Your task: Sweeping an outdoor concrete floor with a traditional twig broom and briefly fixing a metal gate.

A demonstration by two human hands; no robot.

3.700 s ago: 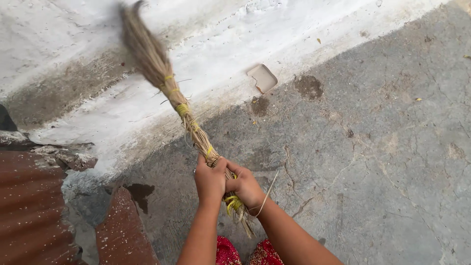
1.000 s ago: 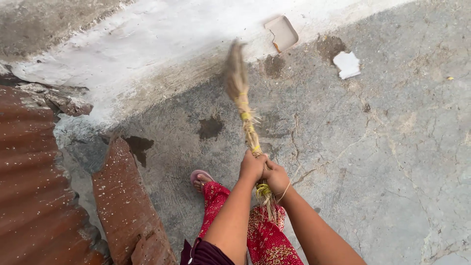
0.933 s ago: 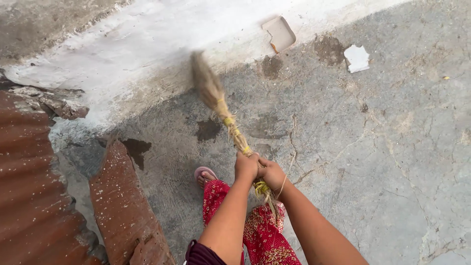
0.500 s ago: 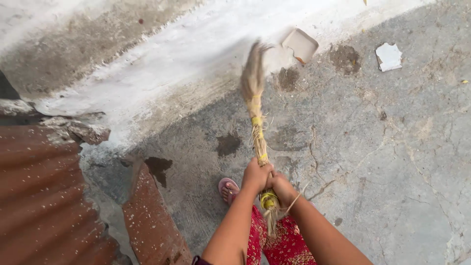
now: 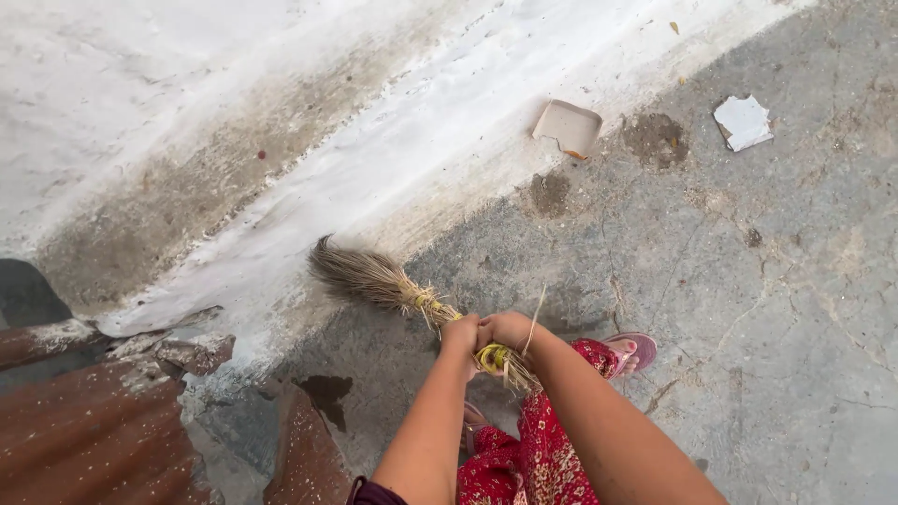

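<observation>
Both grips clamped on one grass broom (image 5: 393,288): left hand (image 5: 460,334), right hand (image 5: 505,330) side by side. Floor (image 5: 748,281): one cardboard tray (image 5: 567,127), one paper scrap (image 5: 743,122).

A cracked grey concrete floor (image 5: 776,309) meets a whitewashed ledge (image 5: 393,122) streaked with dirt. A torn cardboard piece (image 5: 567,128) lies at the foot of that ledge, with a white paper scrap (image 5: 744,122) well to its right on the floor. Rusty corrugated metal sheets (image 5: 94,440) lie below the ledge's left end. A pink sandal (image 5: 634,348) rests on the floor.
</observation>
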